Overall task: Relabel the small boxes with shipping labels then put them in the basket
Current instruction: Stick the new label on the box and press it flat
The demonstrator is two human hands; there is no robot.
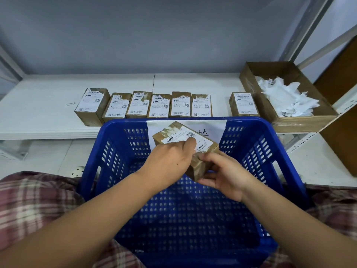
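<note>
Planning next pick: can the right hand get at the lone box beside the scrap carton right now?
Probably not yet. The right hand grips the held box with the left hand. Otherwise the way looks free: the lone box sits uncovered beyond the basket rim.

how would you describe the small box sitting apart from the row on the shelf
Find the white shelf behind the blue basket. At its right end lies an open cardboard tray of torn paper; the lone box stands beside the tray's left wall. A bare gap splits it from the six-box row.
</note>
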